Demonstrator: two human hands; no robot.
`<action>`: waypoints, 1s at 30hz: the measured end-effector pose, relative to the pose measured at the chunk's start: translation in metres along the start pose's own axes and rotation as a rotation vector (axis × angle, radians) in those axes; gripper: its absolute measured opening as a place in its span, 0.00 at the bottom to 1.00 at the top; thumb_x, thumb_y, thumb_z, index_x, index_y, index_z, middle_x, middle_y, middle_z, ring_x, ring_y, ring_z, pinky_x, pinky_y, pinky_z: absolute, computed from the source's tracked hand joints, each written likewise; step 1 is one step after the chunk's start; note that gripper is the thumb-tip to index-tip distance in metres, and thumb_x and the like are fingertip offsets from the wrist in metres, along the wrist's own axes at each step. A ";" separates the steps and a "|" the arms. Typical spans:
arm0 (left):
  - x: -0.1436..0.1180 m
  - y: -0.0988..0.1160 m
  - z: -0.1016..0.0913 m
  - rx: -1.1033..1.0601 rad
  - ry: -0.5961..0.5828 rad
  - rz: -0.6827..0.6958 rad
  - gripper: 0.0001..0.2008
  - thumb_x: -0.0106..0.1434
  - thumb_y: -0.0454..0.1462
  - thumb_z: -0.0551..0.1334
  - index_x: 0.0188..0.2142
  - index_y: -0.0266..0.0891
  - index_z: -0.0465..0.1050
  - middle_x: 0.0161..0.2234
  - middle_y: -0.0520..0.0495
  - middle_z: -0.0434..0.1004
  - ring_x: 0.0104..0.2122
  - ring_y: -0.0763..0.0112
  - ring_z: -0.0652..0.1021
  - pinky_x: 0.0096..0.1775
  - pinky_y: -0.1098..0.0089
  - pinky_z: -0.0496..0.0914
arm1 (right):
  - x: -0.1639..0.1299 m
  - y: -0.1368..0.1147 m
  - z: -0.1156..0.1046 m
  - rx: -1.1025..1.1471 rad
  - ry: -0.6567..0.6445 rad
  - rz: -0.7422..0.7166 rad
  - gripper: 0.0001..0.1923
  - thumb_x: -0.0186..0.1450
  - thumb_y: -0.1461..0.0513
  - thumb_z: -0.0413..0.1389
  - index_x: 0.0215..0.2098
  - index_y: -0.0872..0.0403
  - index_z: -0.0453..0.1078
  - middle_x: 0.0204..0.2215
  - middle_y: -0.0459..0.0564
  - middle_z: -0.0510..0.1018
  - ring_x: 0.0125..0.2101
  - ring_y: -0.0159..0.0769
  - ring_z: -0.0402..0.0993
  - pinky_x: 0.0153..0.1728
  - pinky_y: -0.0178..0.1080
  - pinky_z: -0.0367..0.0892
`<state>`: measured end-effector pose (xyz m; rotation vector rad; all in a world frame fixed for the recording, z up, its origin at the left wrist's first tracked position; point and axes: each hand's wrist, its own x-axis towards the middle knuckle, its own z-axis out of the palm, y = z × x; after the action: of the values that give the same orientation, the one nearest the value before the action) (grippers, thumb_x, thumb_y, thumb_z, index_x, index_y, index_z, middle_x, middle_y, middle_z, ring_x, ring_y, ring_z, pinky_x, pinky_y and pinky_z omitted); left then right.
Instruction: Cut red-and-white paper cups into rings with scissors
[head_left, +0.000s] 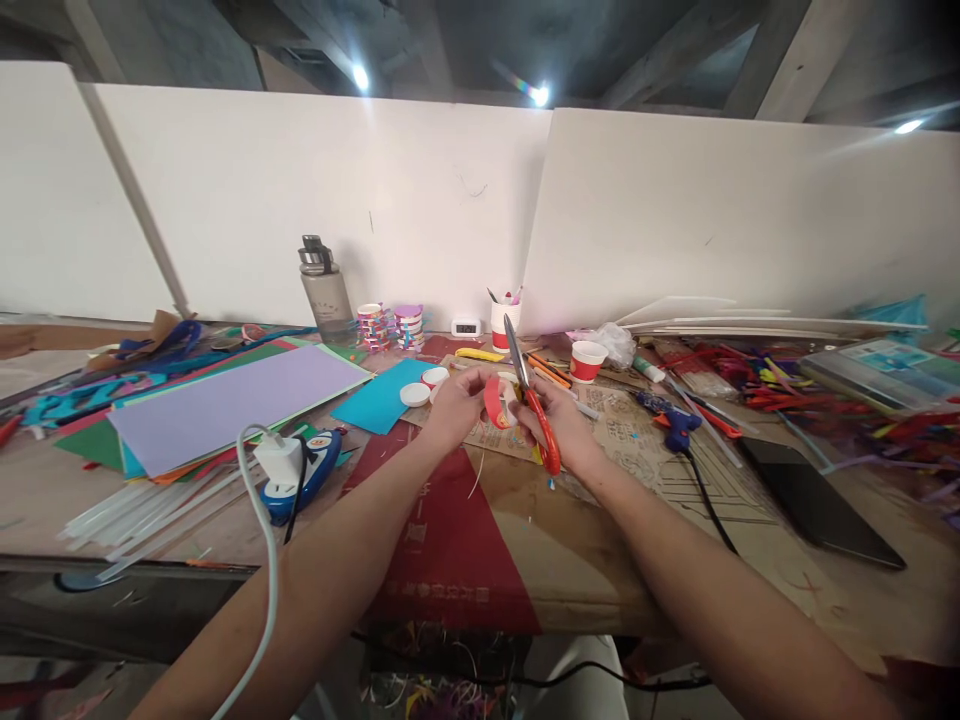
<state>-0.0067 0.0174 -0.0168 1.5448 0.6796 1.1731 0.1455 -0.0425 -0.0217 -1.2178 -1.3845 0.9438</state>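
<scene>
Between my two hands is a small red and white piece of paper cup (495, 402), curved like a ring. My left hand (456, 408) pinches it from the left. My right hand (566, 425) holds scissors (550, 450) by their red-orange handles, with the blades pointing up and away from me. The fingertips of my right hand are close to the cup piece; whether they touch it I cannot tell. Just beyond my left hand, white round discs (415, 395) lie on and beside a blue paper sheet (375, 398).
A red and white paper cup (589, 360) and a cup of pens (507, 325) stand behind. A blue glue gun (679, 430) and a black phone-like slab (821, 505) lie at right. Leftward are coloured sheets (247, 405), a power strip (319, 470) and a bottle (327, 300).
</scene>
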 end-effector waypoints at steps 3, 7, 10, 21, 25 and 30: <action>0.001 0.003 -0.005 -0.050 0.064 0.012 0.17 0.51 0.46 0.72 0.26 0.37 0.70 0.22 0.53 0.73 0.21 0.78 0.69 0.25 0.74 0.65 | -0.002 -0.001 0.002 -0.010 0.007 -0.043 0.19 0.60 0.47 0.59 0.40 0.50 0.64 0.21 0.37 0.65 0.19 0.29 0.61 0.21 0.34 0.61; 0.006 0.006 -0.015 -0.139 0.230 0.055 0.17 0.51 0.46 0.72 0.29 0.38 0.70 0.21 0.55 0.71 0.21 0.77 0.69 0.25 0.75 0.64 | -0.004 0.000 0.001 -0.286 0.026 -0.222 0.19 0.65 0.49 0.56 0.47 0.52 0.66 0.33 0.46 0.74 0.33 0.36 0.70 0.38 0.40 0.68; 0.008 0.008 -0.020 -0.152 0.298 0.100 0.16 0.53 0.45 0.71 0.31 0.38 0.70 0.21 0.54 0.72 0.22 0.77 0.71 0.26 0.75 0.65 | -0.005 0.003 -0.002 -0.466 -0.010 -0.285 0.18 0.68 0.53 0.52 0.51 0.53 0.67 0.43 0.52 0.77 0.42 0.40 0.72 0.46 0.43 0.68; 0.007 0.018 -0.018 -0.345 0.245 0.005 0.25 0.41 0.47 0.78 0.25 0.38 0.66 0.21 0.55 0.68 0.22 0.78 0.69 0.24 0.76 0.65 | -0.006 0.004 -0.005 -0.804 -0.036 -0.330 0.18 0.68 0.64 0.51 0.55 0.56 0.69 0.41 0.56 0.79 0.41 0.44 0.74 0.43 0.41 0.67; 0.005 0.018 -0.016 -0.340 0.186 0.013 0.25 0.43 0.47 0.78 0.24 0.37 0.64 0.22 0.55 0.67 0.22 0.79 0.68 0.23 0.77 0.64 | -0.007 0.001 -0.004 -0.855 -0.026 -0.305 0.19 0.68 0.66 0.51 0.56 0.57 0.69 0.40 0.57 0.79 0.40 0.44 0.75 0.42 0.40 0.67; 0.003 0.021 -0.014 -0.374 0.150 0.026 0.25 0.43 0.46 0.78 0.24 0.36 0.65 0.23 0.55 0.67 0.24 0.81 0.68 0.25 0.78 0.64 | -0.008 -0.003 -0.004 -0.892 -0.030 -0.255 0.19 0.68 0.66 0.51 0.56 0.57 0.70 0.39 0.57 0.80 0.39 0.44 0.75 0.40 0.39 0.66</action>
<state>-0.0218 0.0197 0.0036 1.1636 0.5029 1.3585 0.1484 -0.0515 -0.0193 -1.5974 -2.0182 0.1284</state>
